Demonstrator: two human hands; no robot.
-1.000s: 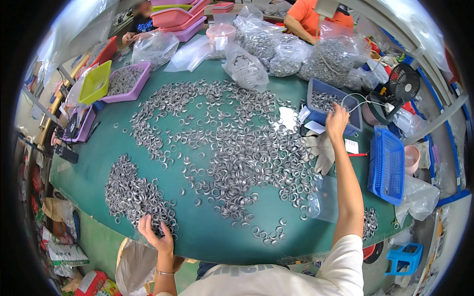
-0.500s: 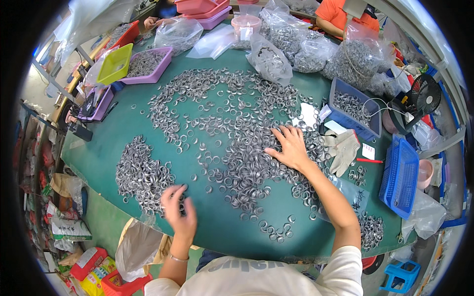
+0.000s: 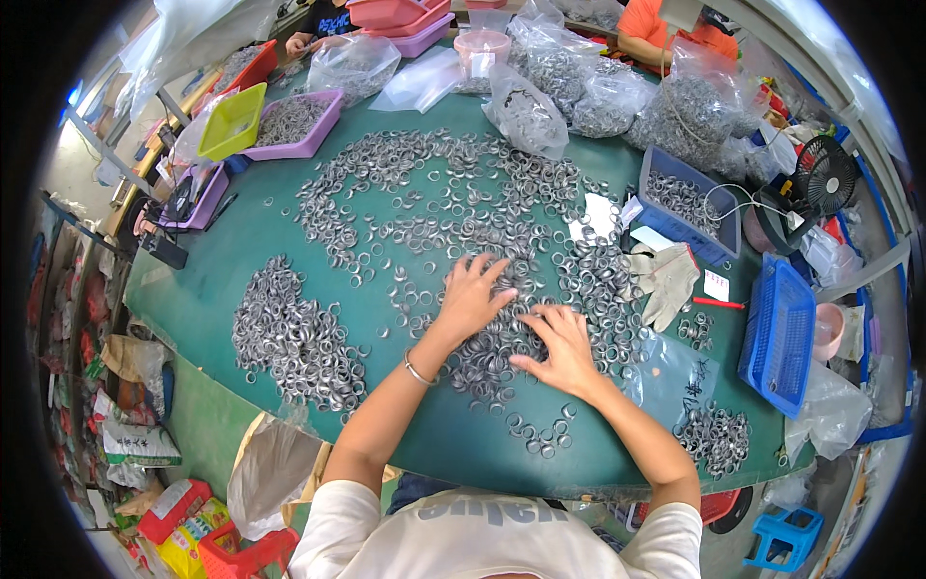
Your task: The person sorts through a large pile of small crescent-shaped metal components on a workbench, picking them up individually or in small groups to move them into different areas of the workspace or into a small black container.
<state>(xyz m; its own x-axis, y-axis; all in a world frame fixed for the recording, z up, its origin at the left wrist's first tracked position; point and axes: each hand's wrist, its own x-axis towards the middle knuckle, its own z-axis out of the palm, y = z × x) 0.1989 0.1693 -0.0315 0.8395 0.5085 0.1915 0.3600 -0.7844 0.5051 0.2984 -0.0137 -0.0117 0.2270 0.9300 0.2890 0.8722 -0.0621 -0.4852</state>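
Observation:
Grey metal rings (image 3: pixel 487 362) lie heaped and scattered across the green table (image 3: pixel 415 439). My left hand (image 3: pixel 473 297) rests on the middle of this spread with its fingers apart. Close beside it, my right hand (image 3: pixel 564 355) touches the rings too, fingers stretched and thumb toward the left hand. Neither hand visibly grips a ring, though the rings under the palms are hidden. A separate ring heap (image 3: pixel 289 338) sits on the left, and a smaller ring pile (image 3: pixel 714 441) is near the right front edge.
Right of the spread lie a work glove (image 3: pixel 666 282), a red pen (image 3: pixel 719 303) and a plastic bag (image 3: pixel 670 376). A blue-grey bin (image 3: pixel 687 207), blue basket (image 3: pixel 776 333) and fan (image 3: pixel 825 176) line the right. Filled bags (image 3: pixel 699 111) and a purple tray (image 3: pixel 294 125) stand farther back.
My left hand has moved from the left heap to the middle of the spread. My right hand has come nearer to me, and the rings under it have shifted.

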